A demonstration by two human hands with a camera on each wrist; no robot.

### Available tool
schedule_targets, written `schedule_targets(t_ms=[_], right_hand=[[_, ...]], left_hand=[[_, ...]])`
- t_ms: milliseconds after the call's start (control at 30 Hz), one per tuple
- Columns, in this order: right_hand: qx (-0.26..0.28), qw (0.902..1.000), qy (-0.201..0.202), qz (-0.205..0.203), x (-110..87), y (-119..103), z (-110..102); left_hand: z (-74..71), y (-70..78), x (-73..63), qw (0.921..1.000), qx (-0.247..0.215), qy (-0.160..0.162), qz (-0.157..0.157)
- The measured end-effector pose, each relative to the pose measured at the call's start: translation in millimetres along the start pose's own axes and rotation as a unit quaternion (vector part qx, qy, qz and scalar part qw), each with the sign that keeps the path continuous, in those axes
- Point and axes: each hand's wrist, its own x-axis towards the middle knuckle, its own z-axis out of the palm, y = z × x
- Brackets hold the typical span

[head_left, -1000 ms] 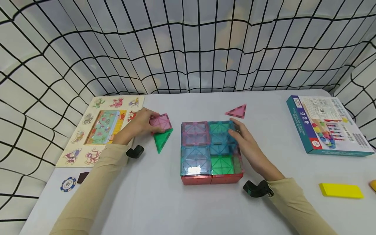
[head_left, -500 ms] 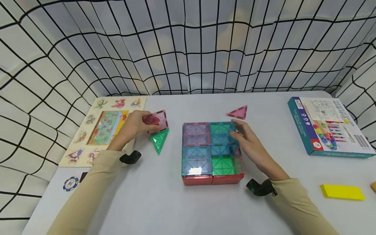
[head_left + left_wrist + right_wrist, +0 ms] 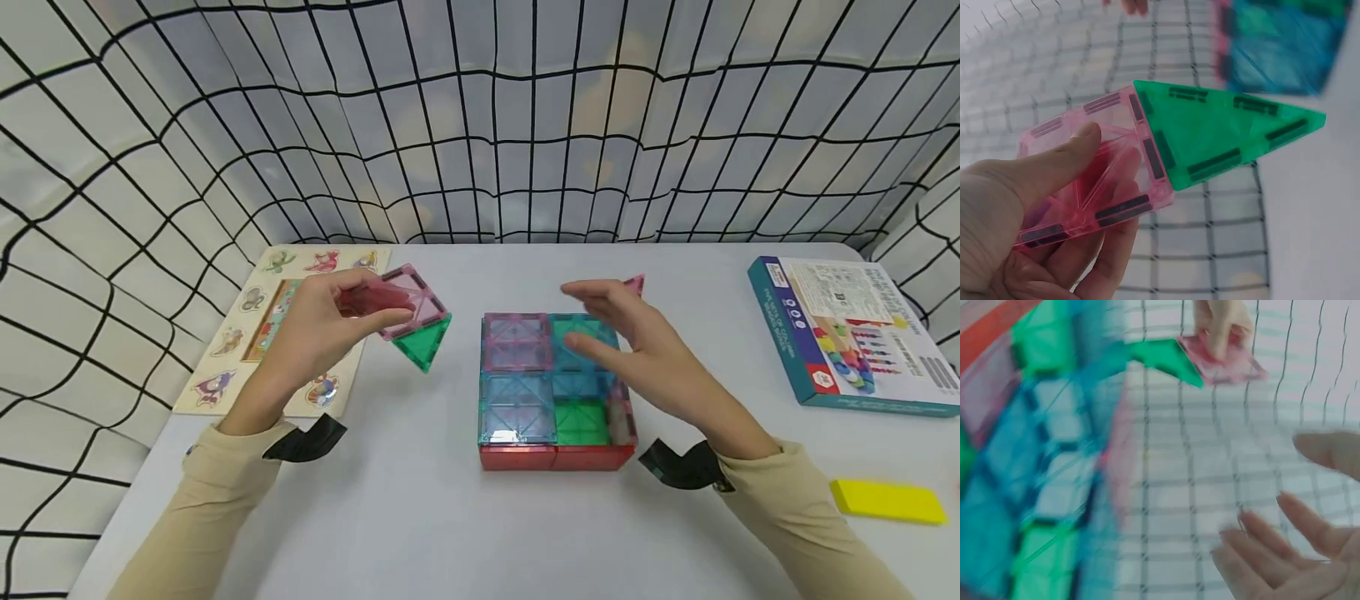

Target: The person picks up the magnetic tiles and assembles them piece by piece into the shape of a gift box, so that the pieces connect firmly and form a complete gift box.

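Observation:
My left hand (image 3: 307, 329) pinches a pink square magnetic tile (image 3: 426, 305) between thumb and fingers, left of the block structure. Along one edge of that tile hangs a green triangular magnetic tile (image 3: 1222, 134), its tip pointing away from the hand in the left wrist view. The low box built of magnetic tiles (image 3: 517, 408) stands mid-table, with pink, blue and green squares on top and red sides. Over its right side hovers my right hand (image 3: 648, 354), fingers extended and thumb apart, holding nothing. Behind that hand a pink triangular tile (image 3: 636, 284) is mostly hidden.
A picture puzzle board (image 3: 225, 350) lies at the back left, partly behind the left arm. At the right are a flat cardboard box (image 3: 813, 325) and a yellow block (image 3: 888, 502). Black netting (image 3: 532, 150) rises behind the table.
My left hand has lifted the pink square, and the green triangle has come up joined to it. The right hand has left the tile box's edge and risen over it, fingers opening.

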Motion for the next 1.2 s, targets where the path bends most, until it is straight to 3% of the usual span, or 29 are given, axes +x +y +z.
schedule_targets(t_ms=[100,167,233,333,433,533,600,667,767,900,1033,1133,1200], right_hand=[[0.005,0.9979,-0.035,-0.054,5.0,-18.7,12.6],[0.022,0.9949,-0.047,-0.086,8.0,-29.6,22.8],[0.039,0.9925,-0.04,-0.109,9.1,-38.1,31.6],[0.049,0.9906,-0.008,-0.128,5.7,-45.5,37.7],[0.024,0.9899,0.025,-0.137,-2.3,-47.9,32.1],[-0.017,0.9901,0.052,-0.129,-14.8,-42.1,13.3],[-0.044,0.9908,0.073,-0.105,-25.1,-32.0,-5.3],[-0.073,0.9915,0.097,-0.049,-35.8,-14.8,-26.6],[-0.105,0.9872,0.101,0.064,-50.2,18.8,-55.0],[-0.126,0.9747,0.031,0.182,-62.5,65.8,-73.6],[-0.121,0.9646,-0.03,0.233,-67.5,99.0,-72.5],[-0.142,0.9581,-0.038,0.246,-68.8,112.7,-69.2],[-0.171,0.9552,-0.034,0.239,-68.7,116.5,-68.1]], left_hand=[[0.2,30.9,-10.4,0.9964,-0.047,0.028,0.064],[1.9,49.7,-16.0,0.9869,-0.104,0.037,0.117],[5.3,64.8,-20.1,0.9748,-0.148,0.035,0.163],[12.2,79.2,-22.6,0.9624,-0.186,0.023,0.197],[16.2,84.8,-22.6,0.9634,-0.181,0.039,0.194],[13.8,82.8,-21.6,0.967,-0.168,0.088,0.17],[10.9,80.1,-22.3,0.9689,-0.166,0.114,0.144],[9.6,76.1,-22.9,0.9739,-0.157,0.117,0.115],[14.2,69.4,-26.5,0.9821,-0.15,0.083,0.077],[29.6,58.8,-28.8,0.9865,-0.161,0.006,0.028],[51.6,52.6,-26.3,0.9759,-0.195,-0.097,-0.009],[66.6,53.6,-25.1,0.9638,-0.214,-0.157,-0.028],[74.1,55.4,-24.1,0.958,-0.222,-0.178,-0.041]])
